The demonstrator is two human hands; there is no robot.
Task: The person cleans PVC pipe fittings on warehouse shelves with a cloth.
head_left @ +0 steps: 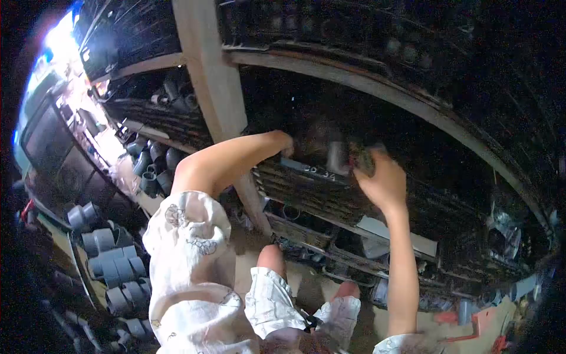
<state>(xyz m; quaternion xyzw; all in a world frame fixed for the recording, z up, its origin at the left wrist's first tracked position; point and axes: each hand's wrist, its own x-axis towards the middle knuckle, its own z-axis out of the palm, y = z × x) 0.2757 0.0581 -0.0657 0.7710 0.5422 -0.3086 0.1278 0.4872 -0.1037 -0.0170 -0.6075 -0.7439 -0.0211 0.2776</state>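
Right hand clamps a dark fitting. The grey pipe piece stands upright just left of it, nearer than my left hand (fingers hidden, cannot tell).

Left hand sits at the mouth of the dark shelf bay, fingertips swallowed by shadow, so no telling what they touch. Right hand curls round a dark object, smeared with blur, its shape unreadable. Between the hands, a pale grey piece, blurred as well. Marks on the shelf strip are too small to read. The upper shelves are lost in blackness. The right sleeve is cut off by the bottom edge.
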